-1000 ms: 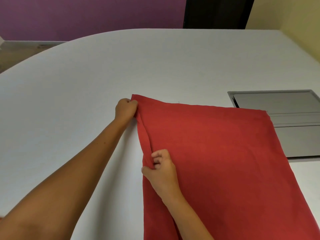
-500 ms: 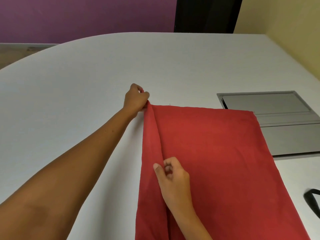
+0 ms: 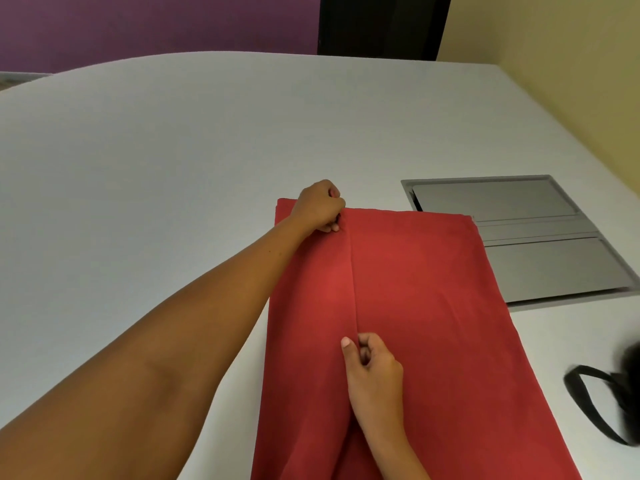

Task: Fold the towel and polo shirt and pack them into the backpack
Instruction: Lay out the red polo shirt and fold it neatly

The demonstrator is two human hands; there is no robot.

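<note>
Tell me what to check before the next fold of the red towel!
1. Left hand grips the flap's far end: ok.
2. Right hand pinches the flap's edge nearer the body: ok.
3. Flap edge runs straight between the hands: ok.
4. Red towel lies flat on the table: ok.
5. Towel's near end: out of view, cannot tell.
6. Black strap lies clear of the towel: ok.

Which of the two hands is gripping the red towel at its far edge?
The left hand: it pinches the red towel at the far edge of the folded-over flap. The right hand pinches the same flap edge nearer the person.
</note>
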